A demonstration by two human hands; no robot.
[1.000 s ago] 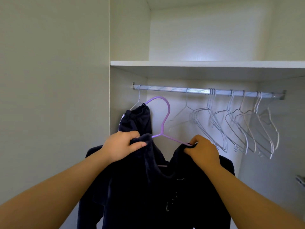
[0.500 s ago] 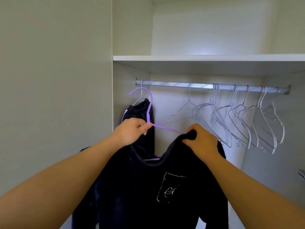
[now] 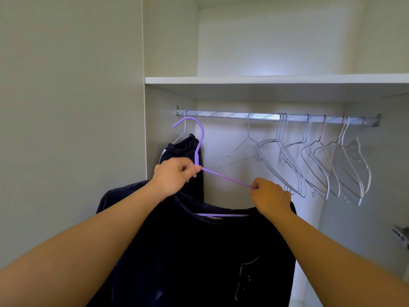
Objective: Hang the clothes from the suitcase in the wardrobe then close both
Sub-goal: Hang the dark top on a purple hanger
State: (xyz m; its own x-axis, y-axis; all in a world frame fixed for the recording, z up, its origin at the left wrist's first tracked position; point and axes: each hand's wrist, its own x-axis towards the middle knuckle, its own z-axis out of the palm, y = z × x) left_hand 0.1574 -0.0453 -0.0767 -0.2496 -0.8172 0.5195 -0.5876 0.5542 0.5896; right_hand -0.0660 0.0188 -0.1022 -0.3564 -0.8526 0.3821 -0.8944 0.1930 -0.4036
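Note:
A dark navy top (image 3: pixel 199 258) hangs on a purple hanger (image 3: pixel 199 145), held up in front of the open wardrobe. My left hand (image 3: pixel 174 178) grips the hanger at the base of its hook. My right hand (image 3: pixel 269 196) pinches the hanger's right arm at the top's shoulder. The purple hook sits just below the left end of the metal rail (image 3: pixel 276 117), not on it. Another dark garment (image 3: pixel 183 149) hangs on a white hanger at the rail's far left, behind my left hand.
Several empty white hangers (image 3: pixel 309 160) crowd the rail's middle and right. A white shelf (image 3: pixel 265 80) runs above the rail. The wardrobe's left side panel (image 3: pixel 146 129) stands close to the hook. A metal fitting (image 3: pixel 401 234) shows at the right edge.
The hanger with the top has risen toward the rail and tilted, its hook now just under the rail's left end. My right hand slid down to the hanger's arm; the top's collar now sits lower.

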